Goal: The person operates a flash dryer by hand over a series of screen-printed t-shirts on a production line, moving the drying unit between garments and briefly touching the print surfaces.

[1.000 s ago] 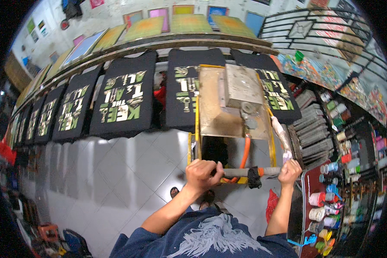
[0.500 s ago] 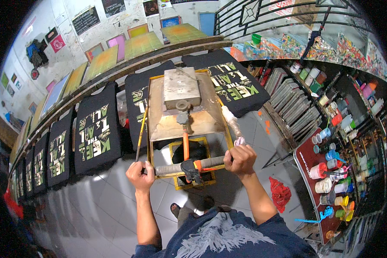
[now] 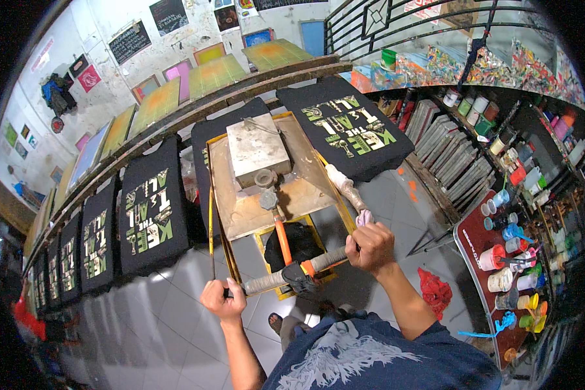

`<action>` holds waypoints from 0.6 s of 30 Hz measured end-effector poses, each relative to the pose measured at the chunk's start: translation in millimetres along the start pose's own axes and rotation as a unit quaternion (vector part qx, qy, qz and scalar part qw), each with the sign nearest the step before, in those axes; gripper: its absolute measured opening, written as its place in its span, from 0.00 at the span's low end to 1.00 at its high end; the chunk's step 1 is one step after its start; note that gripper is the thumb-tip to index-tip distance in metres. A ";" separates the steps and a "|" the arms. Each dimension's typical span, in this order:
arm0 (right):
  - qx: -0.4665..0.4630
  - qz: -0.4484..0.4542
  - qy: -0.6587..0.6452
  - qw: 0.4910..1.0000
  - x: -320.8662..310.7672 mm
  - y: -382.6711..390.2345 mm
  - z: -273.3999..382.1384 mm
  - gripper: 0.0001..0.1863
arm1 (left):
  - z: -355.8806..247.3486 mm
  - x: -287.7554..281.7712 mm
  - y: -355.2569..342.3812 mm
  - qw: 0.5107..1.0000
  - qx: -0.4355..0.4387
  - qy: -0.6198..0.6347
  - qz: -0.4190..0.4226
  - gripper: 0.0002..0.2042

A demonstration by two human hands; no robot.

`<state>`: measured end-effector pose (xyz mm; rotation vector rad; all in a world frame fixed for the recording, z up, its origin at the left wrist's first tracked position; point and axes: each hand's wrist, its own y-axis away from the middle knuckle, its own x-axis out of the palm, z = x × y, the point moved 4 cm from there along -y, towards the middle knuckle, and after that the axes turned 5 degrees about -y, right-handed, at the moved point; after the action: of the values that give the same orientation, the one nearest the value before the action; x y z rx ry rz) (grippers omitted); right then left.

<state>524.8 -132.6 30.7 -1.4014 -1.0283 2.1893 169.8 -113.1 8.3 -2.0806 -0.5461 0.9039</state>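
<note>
My left hand (image 3: 223, 299) is closed around the left end of a grey-wrapped handlebar (image 3: 264, 284). The bar's right end is in the closed fist of my right hand (image 3: 372, 246). A dark clip and an orange-wrapped cable (image 3: 283, 242) sit at the bar's middle. Beyond it, the yellow frame (image 3: 211, 214) carries a broad flat metal hood (image 3: 240, 211) with a silver metal box (image 3: 259, 151) on top. The hood hangs over one black printed T-shirt (image 3: 231, 116), hiding most of its print. To its right, another black T-shirt (image 3: 351, 127) lies with its whole print showing.
More black printed T-shirts (image 3: 153, 214) lie on boards in a row to the left. A red table (image 3: 469, 244) with paint pots stands at right, beside stacked screens (image 3: 445, 146). A red cloth (image 3: 435, 290) is on the tiled floor. A wooden rail (image 3: 195, 107) runs behind the shirts.
The hood and handlebar have swung leftward and tilted, uncovering the right shirt's print and covering more of the middle one. My left hand has come nearer; my right hand has shifted slightly right.
</note>
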 end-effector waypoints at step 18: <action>0.039 0.026 0.011 0.999 -10.7 6.5 15.6 0.17 | -137.9 -42.2 -107.5 0.934 -0.025 0.294 0.202 0.29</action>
<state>516.4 -149.7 36.7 -1.4305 -0.8983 2.2198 238.3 -143.3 171.9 -2.4065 0.1863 0.4323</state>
